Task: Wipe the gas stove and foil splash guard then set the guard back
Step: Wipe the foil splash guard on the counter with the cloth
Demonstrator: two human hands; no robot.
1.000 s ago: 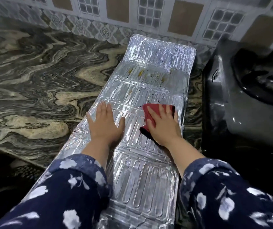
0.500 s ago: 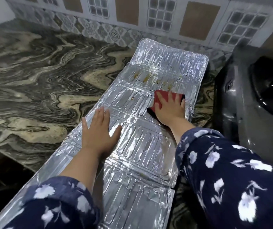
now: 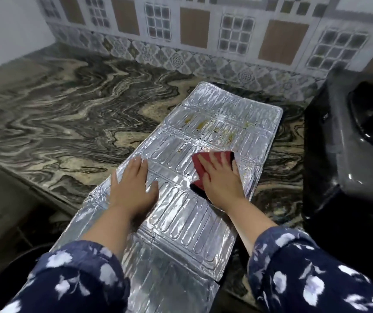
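Since half a second ago, the right hand (image 3: 222,177) has drawn the red cloth (image 3: 200,167) back toward the body along the foil splash guard (image 3: 181,206), which lies flat on the marbled surface (image 3: 68,114) with its near end overhanging the edge. Its fingers are spread flat, pressing the cloth down. The left hand (image 3: 133,188) rests open, palm down, on the foil's left side, holding nothing. Yellowish stains (image 3: 203,125) mark the far panel. Just right sits the dark gas stove (image 3: 348,143).
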